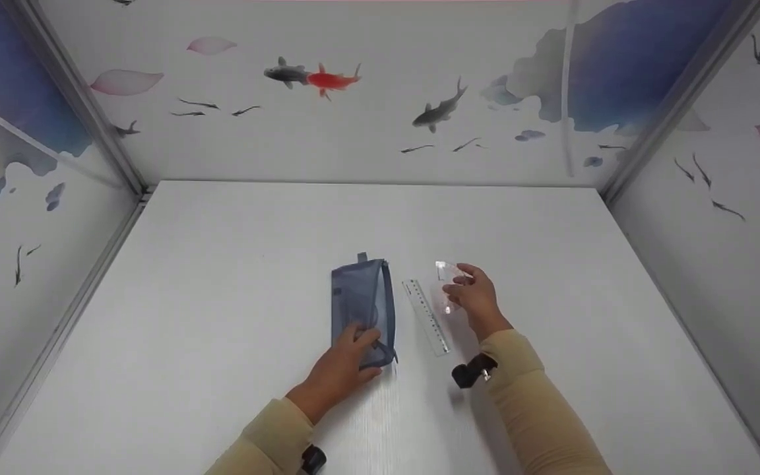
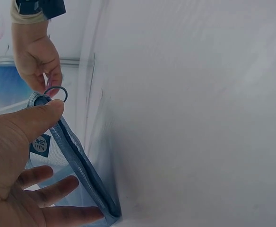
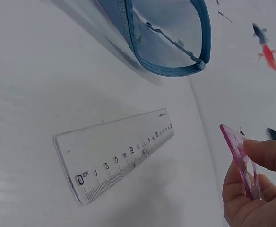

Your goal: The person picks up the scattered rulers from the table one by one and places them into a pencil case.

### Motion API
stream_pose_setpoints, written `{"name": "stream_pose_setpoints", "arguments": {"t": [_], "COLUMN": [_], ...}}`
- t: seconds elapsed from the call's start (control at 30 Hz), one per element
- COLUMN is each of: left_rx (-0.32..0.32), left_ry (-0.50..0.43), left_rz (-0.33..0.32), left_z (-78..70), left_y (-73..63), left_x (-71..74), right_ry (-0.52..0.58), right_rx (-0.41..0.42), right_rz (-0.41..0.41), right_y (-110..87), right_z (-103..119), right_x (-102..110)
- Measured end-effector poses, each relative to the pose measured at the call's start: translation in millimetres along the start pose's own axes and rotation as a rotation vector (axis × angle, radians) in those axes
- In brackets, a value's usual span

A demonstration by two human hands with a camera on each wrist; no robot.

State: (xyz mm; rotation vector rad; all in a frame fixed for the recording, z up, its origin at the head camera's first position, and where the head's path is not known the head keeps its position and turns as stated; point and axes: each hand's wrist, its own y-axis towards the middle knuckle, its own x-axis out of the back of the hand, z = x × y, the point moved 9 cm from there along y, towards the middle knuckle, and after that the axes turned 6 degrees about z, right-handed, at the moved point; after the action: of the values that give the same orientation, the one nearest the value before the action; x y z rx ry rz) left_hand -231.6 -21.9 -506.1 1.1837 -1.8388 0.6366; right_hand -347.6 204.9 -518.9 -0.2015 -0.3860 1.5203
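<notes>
A blue mesh zip pouch (image 1: 353, 290) stands near the middle of the table, its zipped side gaping toward the right. My left hand (image 1: 340, 369) grips its near end; in the left wrist view the thumb lies over the zip end by a small ring (image 2: 57, 90), other fingers spread along the mesh. To the right, my right hand (image 1: 475, 297) pinches a thin, clear plastic plate with a pink edge (image 3: 237, 153) between thumb and fingers, which cover part of its outline. Between pouch and right hand a clear ruler (image 1: 426, 316) lies flat, numbers along one edge (image 3: 124, 156).
The white table (image 1: 221, 231) is enclosed by printed panels with fish and petals, a back wall (image 1: 367, 145) and one on each side. Black wrist mounts (image 1: 474, 371) sit at both sleeves, the right one above the table near the ruler.
</notes>
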Motion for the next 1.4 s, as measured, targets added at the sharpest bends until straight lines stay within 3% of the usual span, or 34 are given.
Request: {"name": "stream_pose_setpoints", "arguments": {"t": [0.37, 1.13, 1.4], "left_rx": [-0.022, -0.018, -0.047], "left_ry": [-0.003, -0.016, -0.023], "left_rz": [0.004, 0.011, 0.006], "left_z": [-0.8, 0.7, -2.8], "left_y": [-1.2, -0.5, 0.5], "left_x": [-0.7, -1.4, 1.9], "right_ry": [-0.007, -0.067, -0.077], "right_rx": [0.05, 0.049, 0.116], "right_rz": [0.026, 0.038, 0.058], "right_y": [-6.4, -12.1, -15.6], "right_z": [2, 4, 11], "right_x": [-16, -50, -64]}}
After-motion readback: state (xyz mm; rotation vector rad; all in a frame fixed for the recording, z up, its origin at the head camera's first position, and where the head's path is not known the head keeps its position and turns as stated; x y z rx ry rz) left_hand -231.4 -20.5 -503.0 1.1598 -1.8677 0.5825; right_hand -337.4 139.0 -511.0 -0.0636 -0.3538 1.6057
